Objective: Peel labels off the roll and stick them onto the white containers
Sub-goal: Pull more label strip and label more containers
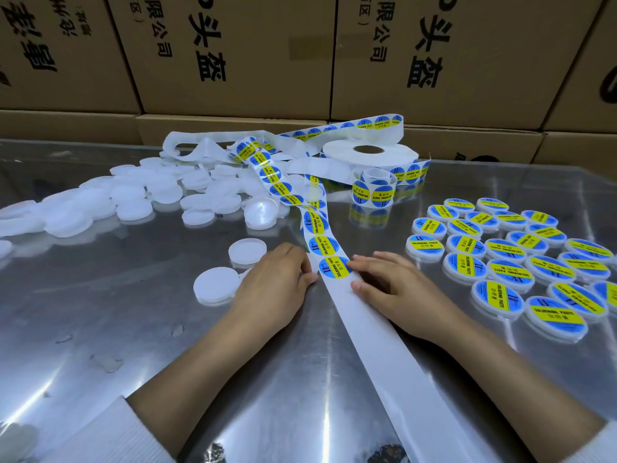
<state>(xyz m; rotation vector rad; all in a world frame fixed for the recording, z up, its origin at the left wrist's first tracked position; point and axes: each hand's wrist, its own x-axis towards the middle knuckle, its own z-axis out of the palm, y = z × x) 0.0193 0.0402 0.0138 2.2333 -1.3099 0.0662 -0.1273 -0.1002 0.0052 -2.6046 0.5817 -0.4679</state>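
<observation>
Now both hands' fingers pinch the nearest label

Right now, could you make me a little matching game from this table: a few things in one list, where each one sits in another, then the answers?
Things:
1. big label roll
2. labelled containers
3. unlabelled white containers
4. bare backing strip

Places:
A. heaped at the far left of the table
B. running toward the camera between the two hands
C. lying flat at the back, near the cardboard boxes
D. set out in rows on the right

Pairs: 1-C, 2-D, 3-A, 4-B
</observation>
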